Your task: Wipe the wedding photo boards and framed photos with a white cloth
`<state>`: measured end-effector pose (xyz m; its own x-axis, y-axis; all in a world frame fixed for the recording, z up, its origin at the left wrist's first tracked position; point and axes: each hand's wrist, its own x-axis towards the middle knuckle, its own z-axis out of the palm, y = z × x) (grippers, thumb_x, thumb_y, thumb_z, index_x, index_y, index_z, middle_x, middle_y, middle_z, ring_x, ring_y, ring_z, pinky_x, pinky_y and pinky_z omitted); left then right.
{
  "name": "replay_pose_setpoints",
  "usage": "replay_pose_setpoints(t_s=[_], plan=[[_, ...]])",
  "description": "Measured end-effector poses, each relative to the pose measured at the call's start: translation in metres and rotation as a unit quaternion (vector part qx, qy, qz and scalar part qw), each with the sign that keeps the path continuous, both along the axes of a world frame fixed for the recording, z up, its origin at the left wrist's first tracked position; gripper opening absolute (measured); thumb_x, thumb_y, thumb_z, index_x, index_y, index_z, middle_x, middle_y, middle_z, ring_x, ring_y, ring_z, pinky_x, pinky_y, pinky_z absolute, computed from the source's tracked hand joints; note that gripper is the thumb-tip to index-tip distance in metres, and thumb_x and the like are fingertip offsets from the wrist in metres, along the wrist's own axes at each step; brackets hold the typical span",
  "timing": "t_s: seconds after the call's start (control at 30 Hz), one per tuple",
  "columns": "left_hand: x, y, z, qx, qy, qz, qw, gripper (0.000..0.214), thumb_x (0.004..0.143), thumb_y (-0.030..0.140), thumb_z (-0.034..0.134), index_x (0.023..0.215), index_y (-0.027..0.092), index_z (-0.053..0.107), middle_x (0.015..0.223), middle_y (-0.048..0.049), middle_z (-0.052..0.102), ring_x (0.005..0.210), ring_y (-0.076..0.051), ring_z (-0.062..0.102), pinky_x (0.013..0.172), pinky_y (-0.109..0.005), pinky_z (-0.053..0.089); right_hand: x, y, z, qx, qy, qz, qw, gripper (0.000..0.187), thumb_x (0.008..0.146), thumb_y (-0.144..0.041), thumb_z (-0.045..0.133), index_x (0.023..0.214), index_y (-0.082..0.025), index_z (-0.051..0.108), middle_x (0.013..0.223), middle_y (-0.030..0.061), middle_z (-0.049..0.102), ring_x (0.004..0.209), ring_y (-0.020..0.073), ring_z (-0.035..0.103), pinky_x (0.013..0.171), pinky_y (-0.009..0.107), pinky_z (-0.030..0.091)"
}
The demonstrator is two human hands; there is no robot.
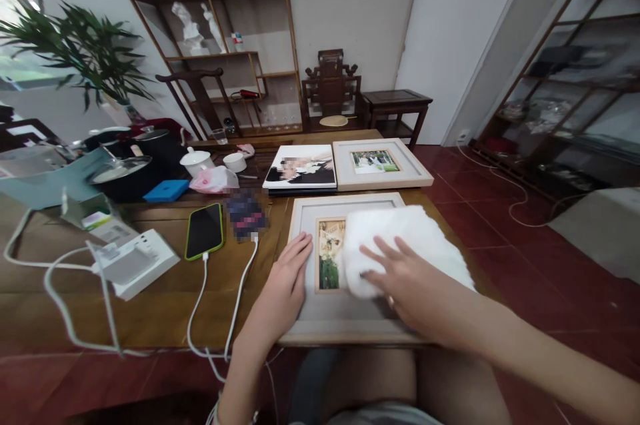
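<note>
A pale picture frame (320, 321) with a small photo lies flat at the near edge of the wooden table (150, 305). My left hand (287, 278) rests flat on the frame's left border, fingers stretched out. My right hand (405, 278) presses with spread fingers on a fluffy white cloth (415, 231) that covers the right part of the frame's glass. Neither hand grips anything.
Behind lie a second frame (383, 163) and a photo album (301, 169). To the left are a green-cased phone (205, 230) on a cable, a white power strip (135, 263) with cords, a blue box, cups, a pink bag and pots. Red tiled floor lies to the right.
</note>
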<state>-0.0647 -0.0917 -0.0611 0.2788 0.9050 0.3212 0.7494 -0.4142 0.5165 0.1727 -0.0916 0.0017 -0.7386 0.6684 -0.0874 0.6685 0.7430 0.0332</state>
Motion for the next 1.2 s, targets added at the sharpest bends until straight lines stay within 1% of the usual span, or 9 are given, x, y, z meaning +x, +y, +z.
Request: replay_pose_setpoints(t_s=[0.13,0.23,0.3,0.47,0.57,0.67,0.87,1.03,1.2], plan=[[0.0,-0.001,-0.002,0.006,0.0,-0.002,1.0,0.042,0.094,0.016,0.03,0.129,0.008,0.05,0.141,-0.0159,0.046,0.136,-0.019,0.035,0.113,-0.044,0.03,0.008,-0.046,0.019,-0.084,0.016,0.059,0.995,0.046,0.065,-0.006,0.061,0.107,-0.022,0.066,0.14,0.0119,0.046,0.129,0.0368,0.039,0.102,0.055,0.037],[-0.001,0.0,-0.003,0.008,-0.002,-0.007,1.0,0.042,0.093,0.015,0.03,0.129,0.009,0.05,0.141,-0.016,0.046,0.136,-0.02,0.035,0.112,-0.045,0.03,0.009,-0.047,0.017,-0.098,0.064,0.068,0.991,0.049,0.066,-0.003,0.057,0.109,-0.024,0.064,0.142,0.008,0.045,0.132,0.0308,0.037,0.105,0.049,0.037],[-0.003,0.0,-0.004,0.009,-0.006,-0.015,1.0,0.043,0.092,0.014,0.03,0.13,0.01,0.049,0.142,-0.0158,0.045,0.136,-0.02,0.034,0.112,-0.046,0.03,0.006,-0.032,0.006,-0.085,0.094,0.053,0.99,0.05,0.067,-0.004,0.055,0.114,-0.021,0.061,0.143,0.0102,0.043,0.134,0.0311,0.033,0.107,0.051,0.033],[-0.003,0.0,-0.003,-0.004,-0.022,-0.02,1.0,0.045,0.091,0.012,0.03,0.133,0.015,0.047,0.143,-0.0132,0.044,0.137,-0.02,0.033,0.113,-0.046,0.029,-0.008,0.033,-0.021,0.038,0.126,-0.02,0.991,0.046,0.077,-0.004,0.049,0.122,-0.012,0.056,0.145,0.0192,0.037,0.137,0.0342,0.024,0.108,0.055,0.026],[0.0,-0.002,0.0,-0.013,-0.044,0.003,0.999,0.046,0.093,0.015,0.029,0.138,0.017,0.041,0.147,-0.0115,0.039,0.137,-0.02,0.032,0.114,-0.044,0.027,-0.025,0.063,-0.021,0.072,0.106,-0.028,0.991,0.048,0.077,-0.004,0.048,0.125,-0.008,0.053,0.148,0.0211,0.03,0.138,0.0368,0.018,0.108,0.056,0.025],[0.003,-0.004,0.004,-0.004,-0.075,0.036,0.997,0.05,0.095,0.019,0.029,0.144,0.018,0.028,0.152,-0.0095,0.03,0.14,-0.019,0.026,0.116,-0.041,0.022,-0.049,0.075,-0.016,0.068,0.075,-0.018,0.995,0.051,0.076,-0.004,0.049,0.127,-0.008,0.052,0.15,0.0197,0.025,0.138,0.0405,0.012,0.107,0.061,0.021],[0.001,-0.006,0.005,-0.001,-0.1,0.04,0.994,0.06,0.092,0.015,0.03,0.149,0.019,0.011,0.156,-0.0076,0.018,0.142,-0.022,0.019,0.116,-0.04,0.017,-0.076,0.041,-0.001,-0.012,0.033,0.043,0.998,0.045,0.079,-0.009,0.048,0.123,-0.011,0.057,0.147,0.018,0.034,0.132,0.0481,0.024,0.098,0.068,0.029],[0.0,-0.006,0.003,-0.024,-0.091,0.049,0.994,0.063,0.091,0.018,0.035,0.149,0.018,0.011,0.156,-0.0094,0.017,0.142,-0.024,0.018,0.115,-0.042,0.019,-0.05,-0.008,0.002,-0.062,0.044,0.146,0.986,0.036,0.078,-0.018,0.056,0.113,-0.014,0.064,0.146,0.0163,0.037,0.133,0.0442,0.026,0.102,0.065,0.028],[0.001,-0.004,0.002,-0.009,-0.063,0.033,0.997,0.052,0.094,0.015,0.027,0.146,0.019,0.025,0.154,-0.0075,0.025,0.142,-0.019,0.018,0.116,-0.041,0.019,-0.015,-0.029,-0.002,-0.112,0.053,0.098,0.987,0.043,0.068,-0.016,0.061,0.112,-0.017,0.065,0.144,0.016,0.039,0.131,0.0425,0.032,0.1,0.066,0.03]])
